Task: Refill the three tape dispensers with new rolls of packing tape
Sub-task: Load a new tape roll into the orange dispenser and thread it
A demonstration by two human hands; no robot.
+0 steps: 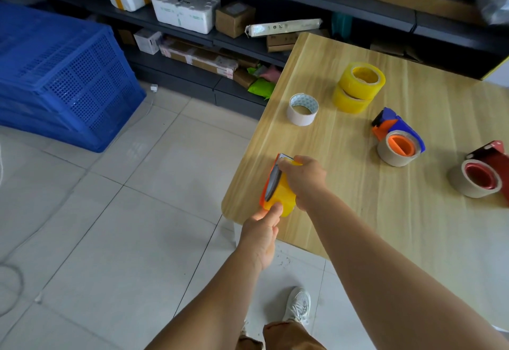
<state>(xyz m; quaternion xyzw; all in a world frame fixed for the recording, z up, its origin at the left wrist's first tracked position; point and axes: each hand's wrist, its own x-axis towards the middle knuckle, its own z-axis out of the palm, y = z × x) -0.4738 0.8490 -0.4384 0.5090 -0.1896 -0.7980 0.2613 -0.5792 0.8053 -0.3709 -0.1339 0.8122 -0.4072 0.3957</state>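
Near the table's (358, 212) left edge, both hands gripped the orange dispenser (268, 184): right hand (303, 179) around its slick, seemingly light yellow roll (283, 195), left hand (261, 228) pinching the lower end.

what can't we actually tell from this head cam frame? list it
All head view:
- Orange dispenser with yellow roll: right hand and left hand cover it, so roll seating and tape threading are hidden.
- Red dispenser: its far end is cut off by the right frame edge.
- Blue dispenser: whether its roll is empty or only low cannot be judged.
- Shelf box labels: too small to read.
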